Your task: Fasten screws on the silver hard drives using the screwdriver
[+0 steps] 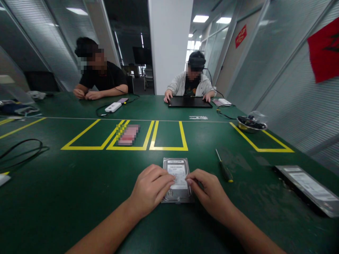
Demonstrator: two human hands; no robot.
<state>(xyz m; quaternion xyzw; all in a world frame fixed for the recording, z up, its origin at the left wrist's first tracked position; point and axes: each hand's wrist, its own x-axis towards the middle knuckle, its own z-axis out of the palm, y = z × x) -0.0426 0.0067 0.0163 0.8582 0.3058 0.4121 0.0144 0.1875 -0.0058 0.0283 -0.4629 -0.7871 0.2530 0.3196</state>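
Observation:
A silver hard drive [178, 173] with a white printed label lies flat on the green table right in front of me. My left hand [153, 185] is closed over its left side, the fingertips resting on the label and the thumb near the lower left. At the right edge of the drive, my right hand [206, 187] has thumb and forefinger pinched together, touching that edge. Whether anything small sits between those fingertips is hidden. A screwdriver [225, 170] with a dark, yellow-ended handle lies beyond my right hand.
Farther right lies a larger drive-like metal unit [308, 187]. A metal bowl [251, 125] of dark items stands behind it. Yellow tape [169, 148] marks boxes across the table [87, 197]. Two people sit opposite; one holds a flat black panel [190, 102]. A black cable [23, 141] loops at left.

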